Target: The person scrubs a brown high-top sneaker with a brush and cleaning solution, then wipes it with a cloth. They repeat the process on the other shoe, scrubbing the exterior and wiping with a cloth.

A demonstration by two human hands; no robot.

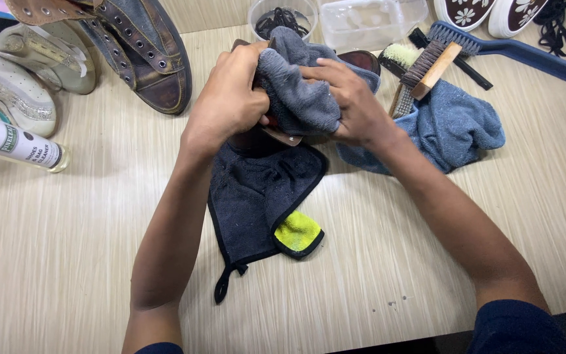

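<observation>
Forearms enter from the bottom edge, dark blue sleeves at both elbows. Light wood-grain tabletop [67, 262] under everything.

Dark grey microfibre cloth with black trim and a yellow-green corner [263, 196] lies flat on the tabletop, just below the hands.

Left hand [227, 101]: fingers curled closed around a dark brown leather shoe [361, 61]; only slivers of that shoe show, a glossy part behind the right hand and a tan sole edge below the hands. Right hand [355, 105]: fingers closed on a bunched blue-grey terry cloth [299, 88], pressing it against the shoe. Shoe sits at upper centre of the tabletop, over the top edge of the dark grey cloth; whether it rests on it or is lifted cannot be told.

Surroundings:
- Crumpled blue towel [456, 128], right of the hands, touching the right wrist.
- Wooden-handled bristle brush [427, 65] lying on the towel's upper edge; long blue plastic brush [512, 47] beyond it.
- Worn blue-grey lace-up boot with brown trim [142, 56], upper left.
- Pale glittery shoes [14, 82], far left.
- Clear plastic bottle with a white label [14, 143], left edge, lying on its side.
- Clear round tub holding dark laces [282, 16] and a clear rectangular container [371, 19], top centre.
- Maroon canvas shoes with white flowers [486, 13], top right.
</observation>
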